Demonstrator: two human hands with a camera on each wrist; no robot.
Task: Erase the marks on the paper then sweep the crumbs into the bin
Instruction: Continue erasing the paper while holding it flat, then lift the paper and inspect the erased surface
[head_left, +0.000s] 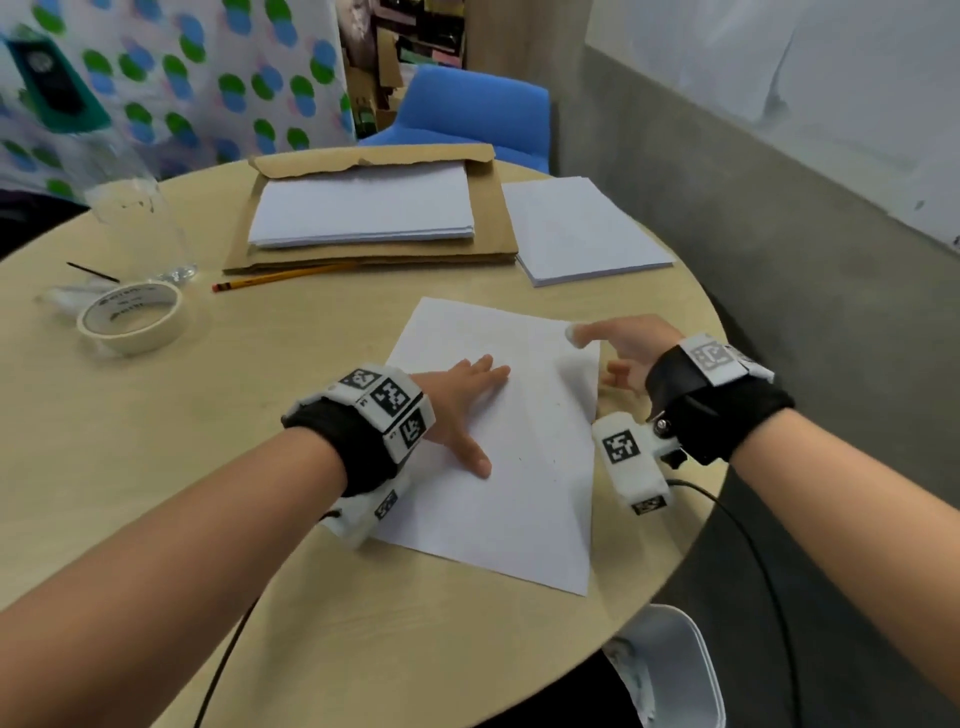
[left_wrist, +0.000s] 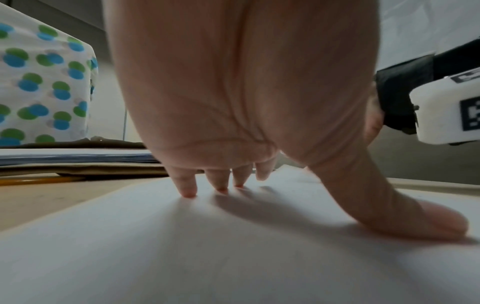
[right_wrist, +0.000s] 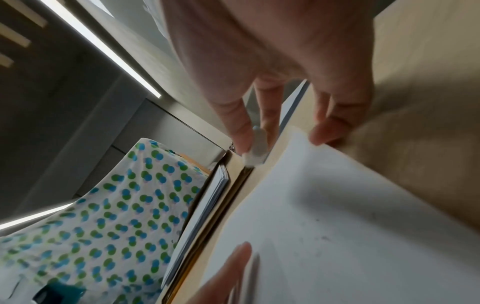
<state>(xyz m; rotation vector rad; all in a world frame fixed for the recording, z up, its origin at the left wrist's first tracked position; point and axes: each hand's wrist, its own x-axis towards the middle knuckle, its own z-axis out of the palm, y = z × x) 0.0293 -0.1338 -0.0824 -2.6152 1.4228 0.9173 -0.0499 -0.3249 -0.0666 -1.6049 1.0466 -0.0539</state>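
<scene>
Here, left hand (head_left: 462, 410) lies on the white sheet of paper (head_left: 524, 499), fingers straight and spread; in the left wrist view the fingertips (left_wrist: 188, 190) and the thumb press on the sheet. It grips nothing.

Right hand (head_left: 628, 348) hovers at the sheet's far right corner. It pinches a small white eraser (right_wrist: 255, 149) between thumb and forefinger; the other fingers hang loosely curled beside the sheet's right edge. In the head view the eraser tip shows pale at the end of the pinch, at the corner of the paper; whether it touches the sheet, cannot tell.

The sheet lies flat and skewed on the round light-wood table (head_left: 156, 467), near the table's right rim. A few small dark crumbs (head_left: 519, 460) are scattered on its middle, right of the left thumb; the right wrist view shows the same specks. Pencil marks: too faint to tell.

Further out: a yellow pencil with a red end (head_left: 280, 277) lies along the near edge of a brown cardboard envelope (head_left: 493, 218), which carries a stack of white sheets (head_left: 363, 208). A second stack of white paper (head_left: 582, 228) sits just right of the envelope. At far left, a roll of cream masking tape (head_left: 130, 322), and behind it a clear plastic container (head_left: 140, 223).

A white plastic bin (head_left: 675, 670) shows below the table's near right rim. Beyond the table, a blue chair (head_left: 478, 109) and a white cloth with green and blue dots (head_left: 208, 88)
</scene>
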